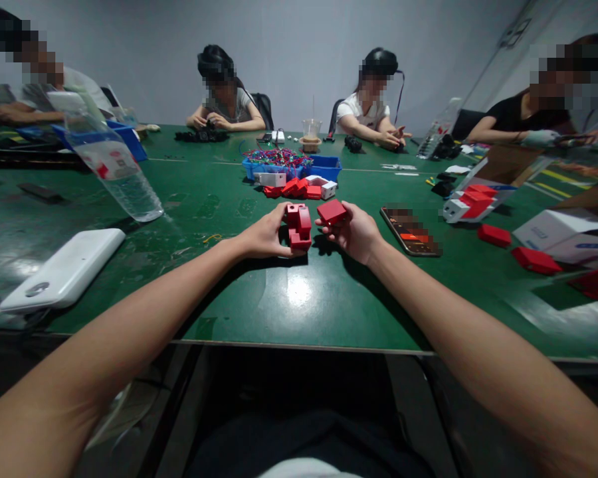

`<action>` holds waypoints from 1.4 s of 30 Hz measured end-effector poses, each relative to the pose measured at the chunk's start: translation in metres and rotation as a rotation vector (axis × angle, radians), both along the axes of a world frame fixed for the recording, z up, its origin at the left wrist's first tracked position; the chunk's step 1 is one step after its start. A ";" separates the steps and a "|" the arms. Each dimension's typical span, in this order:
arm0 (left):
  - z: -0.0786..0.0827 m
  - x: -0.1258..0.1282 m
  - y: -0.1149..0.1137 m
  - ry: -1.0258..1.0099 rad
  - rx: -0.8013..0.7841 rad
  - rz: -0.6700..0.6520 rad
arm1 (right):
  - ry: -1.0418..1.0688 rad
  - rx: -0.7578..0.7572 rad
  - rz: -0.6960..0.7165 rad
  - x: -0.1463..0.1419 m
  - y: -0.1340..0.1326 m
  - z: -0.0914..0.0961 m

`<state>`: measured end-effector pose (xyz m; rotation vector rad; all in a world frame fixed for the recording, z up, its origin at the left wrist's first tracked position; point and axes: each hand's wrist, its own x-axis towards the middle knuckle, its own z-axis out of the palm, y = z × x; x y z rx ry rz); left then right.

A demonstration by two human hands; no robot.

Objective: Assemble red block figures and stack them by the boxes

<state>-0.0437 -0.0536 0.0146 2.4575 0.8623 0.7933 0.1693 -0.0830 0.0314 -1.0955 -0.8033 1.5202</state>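
My left hand [269, 234] grips a red plastic housing [299, 228] by its left side, thumb on top and fingers below. The housing's hollow, stepped side is turned up toward me. Just to its right, my right hand [356, 234] holds a red block-shaped cover [331, 212], its smooth face up and tilted. A small gap separates the two red parts. Behind them lies a pile of red parts [295, 188], with white housings [321, 184] beside it. To the right of my right hand rests a phone [411, 232] with its screen lit.
Blue bins [323, 167] stand mid-table, one heaped with coloured wires [279, 157]. A water bottle [119, 166] and a white power bank [64, 269] are at left. White boxes [568, 232] and loose red parts [494, 235] lie right. Several people sit around the table.
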 end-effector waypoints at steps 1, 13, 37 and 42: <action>0.000 0.000 0.000 0.003 0.001 0.000 | -0.006 0.015 0.000 0.000 0.000 -0.001; -0.005 0.003 0.002 0.109 0.092 0.154 | -0.099 0.350 0.031 0.000 -0.002 -0.007; -0.004 0.002 0.002 0.146 0.092 0.159 | -0.099 0.421 0.041 -0.003 -0.002 -0.005; -0.004 0.004 0.001 0.142 0.098 0.165 | -0.119 0.389 0.009 -0.003 -0.003 -0.004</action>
